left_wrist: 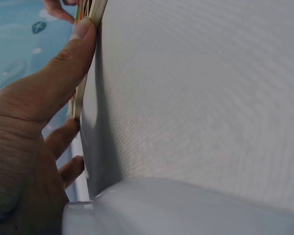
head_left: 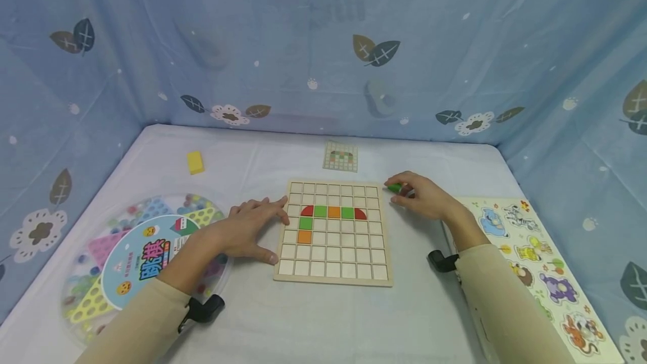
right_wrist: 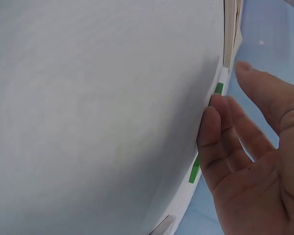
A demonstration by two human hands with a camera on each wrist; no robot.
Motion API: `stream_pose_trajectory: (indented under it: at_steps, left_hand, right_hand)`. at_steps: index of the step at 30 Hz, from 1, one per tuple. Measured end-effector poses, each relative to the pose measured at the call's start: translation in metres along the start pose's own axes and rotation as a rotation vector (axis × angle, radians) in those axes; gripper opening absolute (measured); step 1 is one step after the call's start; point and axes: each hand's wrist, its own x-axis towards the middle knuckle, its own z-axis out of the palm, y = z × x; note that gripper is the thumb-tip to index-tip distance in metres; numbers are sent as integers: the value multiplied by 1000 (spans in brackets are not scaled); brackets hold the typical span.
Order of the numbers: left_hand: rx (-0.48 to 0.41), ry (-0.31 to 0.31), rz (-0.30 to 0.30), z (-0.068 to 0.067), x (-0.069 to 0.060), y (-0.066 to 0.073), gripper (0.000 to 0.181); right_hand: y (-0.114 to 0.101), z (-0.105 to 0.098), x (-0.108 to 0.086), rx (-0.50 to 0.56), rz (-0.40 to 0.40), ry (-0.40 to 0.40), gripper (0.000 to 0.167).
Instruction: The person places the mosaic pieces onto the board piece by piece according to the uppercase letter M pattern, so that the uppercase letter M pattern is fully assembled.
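A wooden grid board (head_left: 332,281) lies on the white table. Red, green and orange pieces fill part of its cells: red quarter-rounds with green and orange squares run along one row, and a green square (head_left: 305,223) and an orange square (head_left: 304,236) stand below its left end. My left hand (head_left: 251,229) rests at the board's left edge, thumb (left_wrist: 71,54) and fingertips touching the rim. Beside the upper right corner, my right hand (head_left: 422,194) is lowered to the table by a green piece (head_left: 394,188). Its thumb (right_wrist: 264,90) stands apart from the fingers. Another bit of green (right_wrist: 194,171) shows behind them.
A small pattern card (head_left: 341,156) lies beyond the board. At left are a round clear game box (head_left: 146,263) with coloured balls and a yellow block (head_left: 195,162). An animal sticker sheet (head_left: 546,274) lies at right, partly under the right forearm. Blue curtains surround the table.
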Motion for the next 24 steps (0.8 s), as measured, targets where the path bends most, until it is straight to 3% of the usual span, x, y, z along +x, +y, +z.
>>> stream_pose_trajectory:
  at_steps: [9,24]
  left_hand:
    - [-1,7,5,-1,1,0,71]
    - [0,1,7,0,1,0,71]
  right_hand:
    - [4,-5,-6,-15,2,-4,37]
    - [4,-5,-17,-35,73,-29,39]
